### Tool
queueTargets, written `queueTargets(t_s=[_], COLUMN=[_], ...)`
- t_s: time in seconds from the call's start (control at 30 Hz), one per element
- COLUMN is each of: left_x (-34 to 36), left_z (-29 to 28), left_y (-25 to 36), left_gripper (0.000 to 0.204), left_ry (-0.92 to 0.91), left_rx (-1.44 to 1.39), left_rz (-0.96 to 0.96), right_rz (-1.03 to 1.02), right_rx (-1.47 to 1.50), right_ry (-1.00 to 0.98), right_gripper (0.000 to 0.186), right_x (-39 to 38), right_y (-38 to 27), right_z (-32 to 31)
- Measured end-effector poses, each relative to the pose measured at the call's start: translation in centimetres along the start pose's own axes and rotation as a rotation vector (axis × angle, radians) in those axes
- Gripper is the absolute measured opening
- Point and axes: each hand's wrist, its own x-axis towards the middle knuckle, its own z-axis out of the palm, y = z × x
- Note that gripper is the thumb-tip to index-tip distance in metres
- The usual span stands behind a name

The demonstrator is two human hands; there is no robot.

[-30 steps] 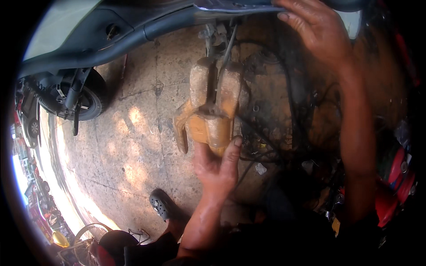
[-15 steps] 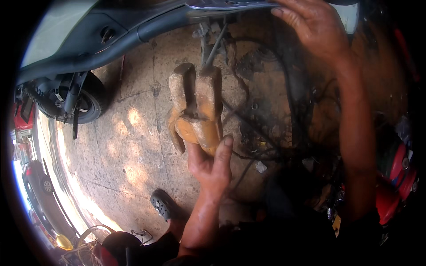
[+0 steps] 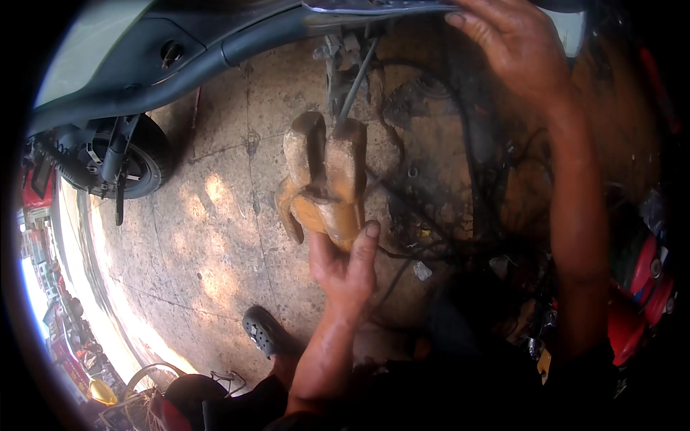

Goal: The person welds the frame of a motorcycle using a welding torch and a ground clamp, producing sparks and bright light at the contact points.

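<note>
Ochre and scuffed, the pronged block point(image 3: 346, 176) pinched by its lower end in my left hand point(image 3: 342, 276), above the concrete floor point(image 3: 215, 251), could slip if its heavy-looking prongs point(image 3: 305, 151) overbalance me, with my right hand point(image 3: 521, 57), its grip unclear, near the vehicle body's point(image 3: 262, 36) edge.

We take this for a vehicle repair workshop: the floor point(image 3: 208, 255) is stained concrete, darkest toward its right edge, where black cables or hoses point(image 3: 471, 169) trail. A vehicle point(image 3: 86, 68) with grey panels spans its far edge, a black-tyred wheel point(image 3: 155, 154) near the far-left corner. Daylight point(image 3: 108, 287) floods the left edge.
</note>
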Motion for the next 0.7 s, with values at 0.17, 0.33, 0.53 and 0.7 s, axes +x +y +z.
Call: queueTargets(t_s=[0.17, 0.33, 0.53, 0.7], left_x=[-0.7, -0.8, 0.5, 2.3], left_z=[-1.3, -2.0, -5.8, -6.7], left_y=[0.0, 0.9, 3.2, 6.7], left_gripper=[0.054, 0.035, 0.032, 0.028], left_ry=[-0.049, -0.1, -0.286, -0.469], left_rx=[-0.105, -0.096, -0.065, 0.072], left_rz=[-0.158, -0.122, -0.451, -0.276], right_rz=[0.045, -0.07, 0.378, 0.833], right_rx=[-0.012, -0.055, -0.135, -0.206], right_ry=[-0.016, 0.248, -0.035, -0.313], right_gripper=[0.023, 0.032, 0.034, 0.035], right_x=[-0.5, -1.8, -7.3, -16.0], right_y=[-0.1, -0.8, -6.4, -13.5], right_z=[0.3, -0.8, -9.0, -17.1])
